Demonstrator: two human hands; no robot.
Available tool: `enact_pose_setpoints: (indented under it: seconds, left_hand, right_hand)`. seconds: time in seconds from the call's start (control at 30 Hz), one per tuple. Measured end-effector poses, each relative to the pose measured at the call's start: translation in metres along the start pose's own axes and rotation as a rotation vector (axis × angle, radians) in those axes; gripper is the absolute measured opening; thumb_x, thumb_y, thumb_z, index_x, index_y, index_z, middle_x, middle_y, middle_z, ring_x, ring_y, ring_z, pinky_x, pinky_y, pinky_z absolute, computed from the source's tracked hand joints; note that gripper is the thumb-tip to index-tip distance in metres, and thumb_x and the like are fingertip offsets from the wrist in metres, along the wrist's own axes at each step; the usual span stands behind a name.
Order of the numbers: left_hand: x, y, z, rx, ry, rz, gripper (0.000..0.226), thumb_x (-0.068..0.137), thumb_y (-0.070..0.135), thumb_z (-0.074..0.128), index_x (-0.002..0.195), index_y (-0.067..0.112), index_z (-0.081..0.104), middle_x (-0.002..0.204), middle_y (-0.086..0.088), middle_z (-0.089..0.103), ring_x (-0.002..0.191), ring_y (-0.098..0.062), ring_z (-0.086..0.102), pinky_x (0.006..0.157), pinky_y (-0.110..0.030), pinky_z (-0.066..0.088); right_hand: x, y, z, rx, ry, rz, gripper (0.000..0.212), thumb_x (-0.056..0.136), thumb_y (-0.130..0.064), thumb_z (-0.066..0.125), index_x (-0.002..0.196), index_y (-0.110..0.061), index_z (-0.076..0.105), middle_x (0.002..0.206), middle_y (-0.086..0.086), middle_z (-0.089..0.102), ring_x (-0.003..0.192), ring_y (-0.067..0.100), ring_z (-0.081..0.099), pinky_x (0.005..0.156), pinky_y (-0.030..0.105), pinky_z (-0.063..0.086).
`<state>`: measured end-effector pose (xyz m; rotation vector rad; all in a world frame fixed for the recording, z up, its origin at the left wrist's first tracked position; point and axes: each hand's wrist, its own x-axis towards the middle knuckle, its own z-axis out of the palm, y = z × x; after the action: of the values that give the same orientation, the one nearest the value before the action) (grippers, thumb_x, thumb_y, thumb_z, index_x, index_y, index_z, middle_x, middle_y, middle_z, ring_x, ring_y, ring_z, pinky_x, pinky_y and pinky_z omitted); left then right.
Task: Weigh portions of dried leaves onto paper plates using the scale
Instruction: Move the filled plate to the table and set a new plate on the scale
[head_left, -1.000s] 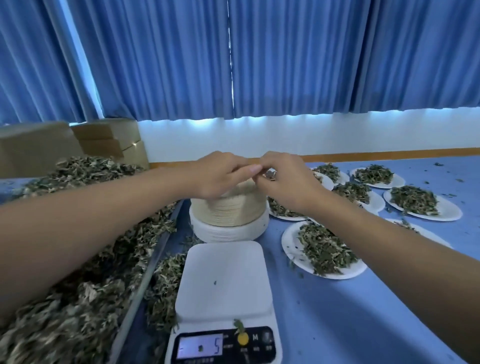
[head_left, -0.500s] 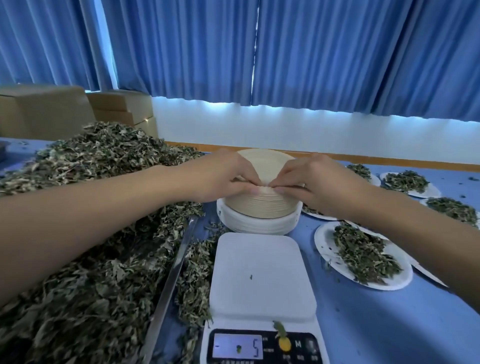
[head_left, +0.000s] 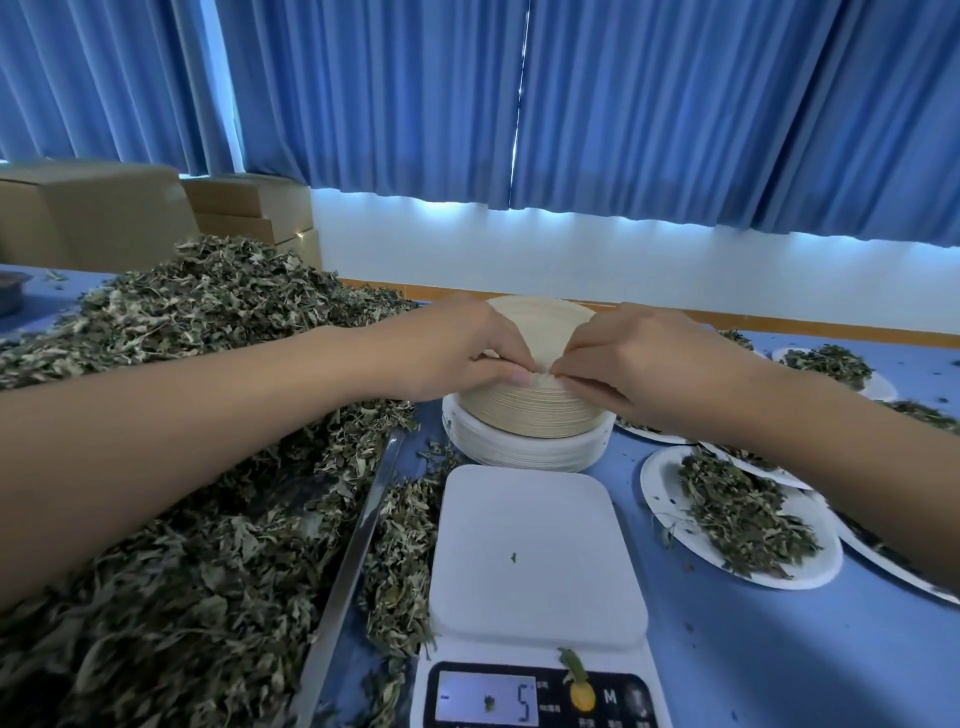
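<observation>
A stack of paper plates (head_left: 530, 415) stands upside down behind the white scale (head_left: 535, 551), resting on a wider white stack. My left hand (head_left: 462, 353) and my right hand (head_left: 628, 364) meet at the near rim of the top plate (head_left: 540, 322), fingertips pinching its edge. The scale platform is bare except for a leaf speck; its display (head_left: 485, 704) reads 5. A big heap of dried leaves (head_left: 171, 467) fills the left side.
Several filled paper plates (head_left: 737, 519) lie to the right on the blue table (head_left: 779, 665). A metal tray edge (head_left: 353, 551) borders the leaf heap. Cardboard boxes (head_left: 104, 213) stand at the back left under blue curtains.
Both hands slid from the stack's top down to its near rim and now pinch the top plate's edge. The camera tilted down and moved closer.
</observation>
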<state>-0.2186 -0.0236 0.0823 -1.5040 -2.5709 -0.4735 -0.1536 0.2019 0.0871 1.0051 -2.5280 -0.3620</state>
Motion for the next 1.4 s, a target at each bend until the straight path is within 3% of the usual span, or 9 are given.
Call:
enact_pose_setpoints:
  seconds: [0.1,0.27,0.53,1.07,1.2,1.4]
  left_hand:
    - [0.000,0.001,0.000,0.021,0.001,0.002,0.020,0.099,0.024,0.063,0.112,0.018,0.077,0.106,0.015,0.068,0.100,-0.005,0.061,0.097,-0.033,0.047]
    - [-0.001,0.002,-0.004,0.068,-0.028,0.023,0.020,0.101,0.024,0.060,0.110,0.017,0.076,0.101,0.015,0.065,0.098,-0.009,0.061,0.094,-0.037,0.047]
    - [-0.002,0.000,-0.009,0.060,-0.012,0.024,0.024,0.103,0.026,0.056,0.115,0.018,0.075,0.111,0.010,0.070,0.104,-0.014,0.063,0.095,-0.040,0.047]
    - [-0.003,-0.001,-0.016,0.001,0.075,0.012,0.023,0.103,0.022,0.057,0.114,0.014,0.075,0.107,0.009,0.069,0.103,-0.013,0.063,0.097,-0.037,0.047]
    - [-0.002,0.001,-0.017,0.012,0.083,0.013,0.023,0.103,0.022,0.057,0.115,0.014,0.075,0.105,0.012,0.068,0.102,-0.010,0.062,0.096,-0.033,0.047]
    - [-0.007,0.002,-0.016,0.028,0.075,-0.019,0.022,0.099,0.036,0.062,0.112,0.024,0.075,0.107,0.016,0.069,0.099,-0.004,0.061,0.092,-0.037,0.049]
  right_hand:
    - [0.004,0.004,0.001,0.032,-0.019,0.057,0.035,0.107,-0.030,0.040,0.118,-0.018,0.072,0.105,0.000,0.068,0.103,0.023,0.060,0.089,0.040,0.047]
    - [0.007,0.002,-0.004,0.291,0.034,0.139,0.028,0.101,-0.035,0.057,0.100,-0.019,0.079,0.091,-0.004,0.070,0.085,0.018,0.064,0.078,0.041,0.051]
    - [0.004,-0.001,-0.011,0.317,0.069,0.127,0.026,0.100,-0.034,0.059,0.110,-0.020,0.080,0.098,-0.001,0.073,0.086,0.020,0.067,0.078,0.045,0.053]
    - [0.009,0.002,-0.018,0.209,0.114,0.089,0.042,0.099,-0.046,0.047,0.105,-0.021,0.080,0.096,-0.006,0.073,0.083,0.020,0.067,0.071,0.046,0.056]
    - [0.009,0.002,-0.018,0.090,0.102,0.049,0.045,0.103,-0.043,0.042,0.102,-0.017,0.079,0.092,0.001,0.072,0.081,0.026,0.065,0.071,0.047,0.055]
    - [0.008,0.001,-0.015,-0.091,0.032,-0.003,0.049,0.109,-0.038,0.030,0.107,-0.015,0.073,0.093,0.003,0.069,0.087,0.028,0.063,0.082,0.041,0.048]
